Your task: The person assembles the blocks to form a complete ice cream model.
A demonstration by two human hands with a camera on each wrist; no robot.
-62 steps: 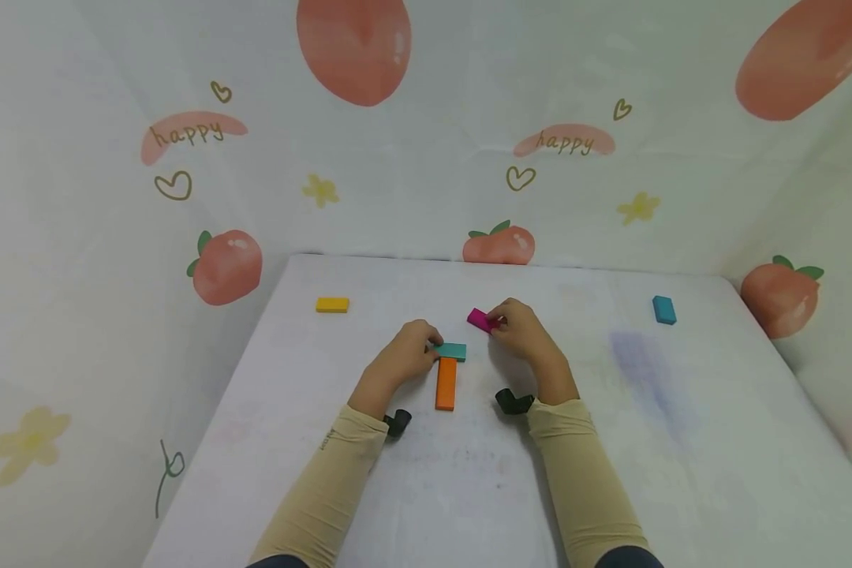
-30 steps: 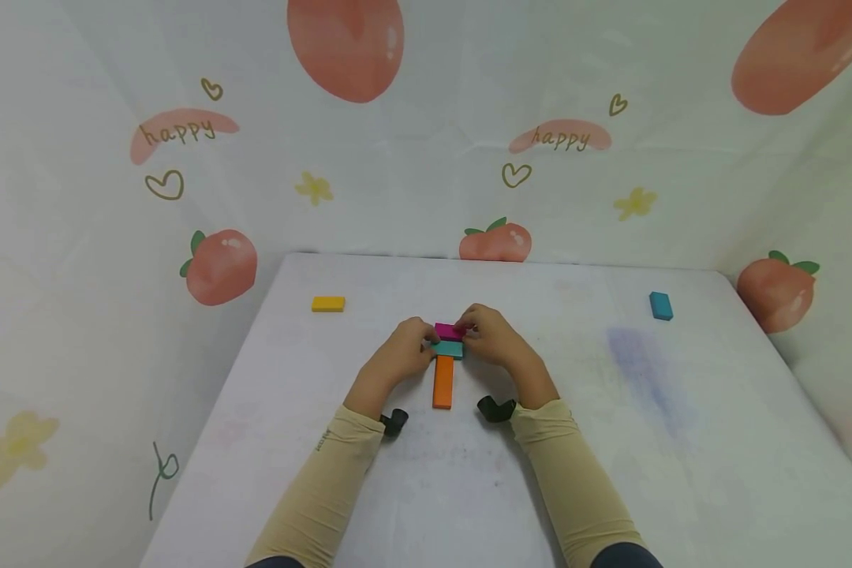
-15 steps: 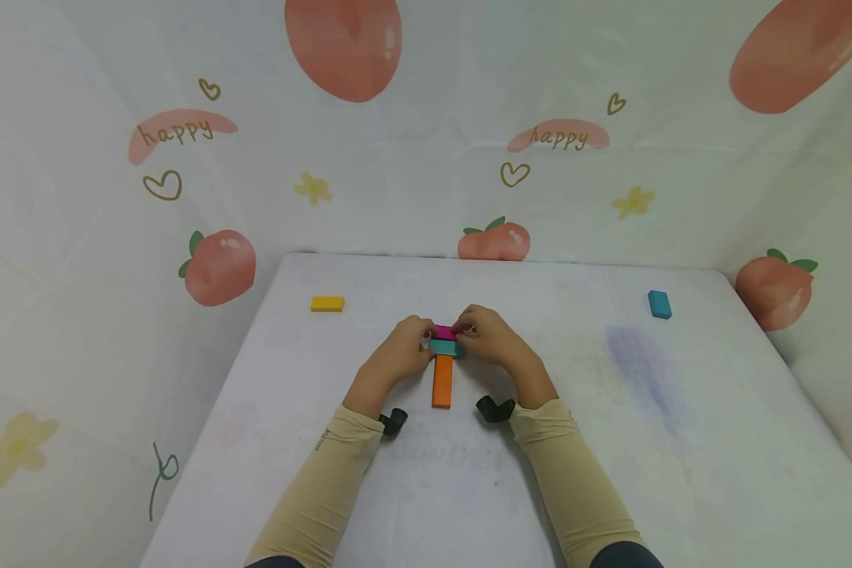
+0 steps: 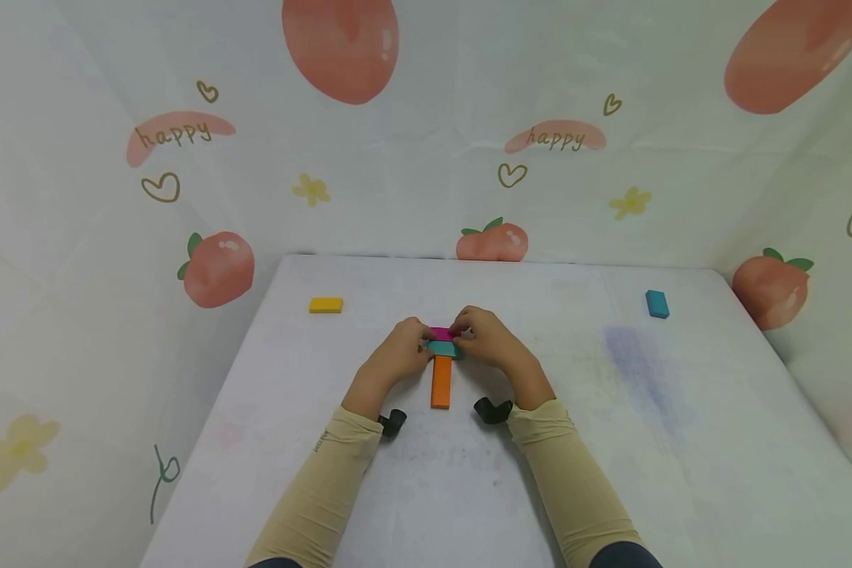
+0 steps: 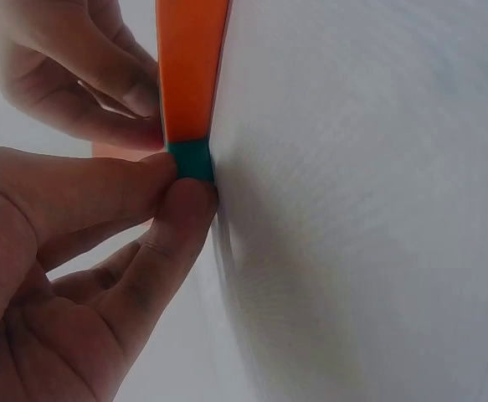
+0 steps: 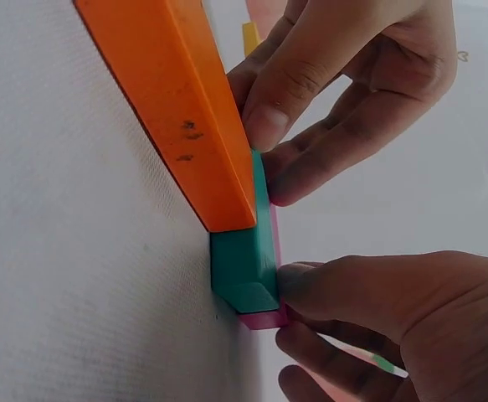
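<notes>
An orange block [image 4: 441, 383] lies lengthwise on the white table, its far end against a teal block [image 4: 442, 348] set crosswise. Right behind the teal one sits a magenta block [image 4: 442, 334], also crosswise. My left hand [image 4: 400, 353] pinches the left end of the teal block between thumb and finger, as the left wrist view shows close up. My right hand [image 4: 493, 339] has thumb and fingers on the right end of the magenta block, the thumb right beside the teal block [image 6: 245, 268] in the right wrist view. Fingers partly hide both crosswise blocks.
A yellow block [image 4: 326, 305] lies at the back left of the table [image 4: 426, 505], a blue block [image 4: 657, 304] at the back right. Behind and at the sides hangs a white cloth [image 4: 412, 158] with printed peaches. Black pieces [image 4: 394, 424] stick out at both wrists.
My right hand has brought the magenta block leftward and nearer, from apart at the right to right behind the teal block. Since then both hands have barely shifted. The left hand stays at the teal block.
</notes>
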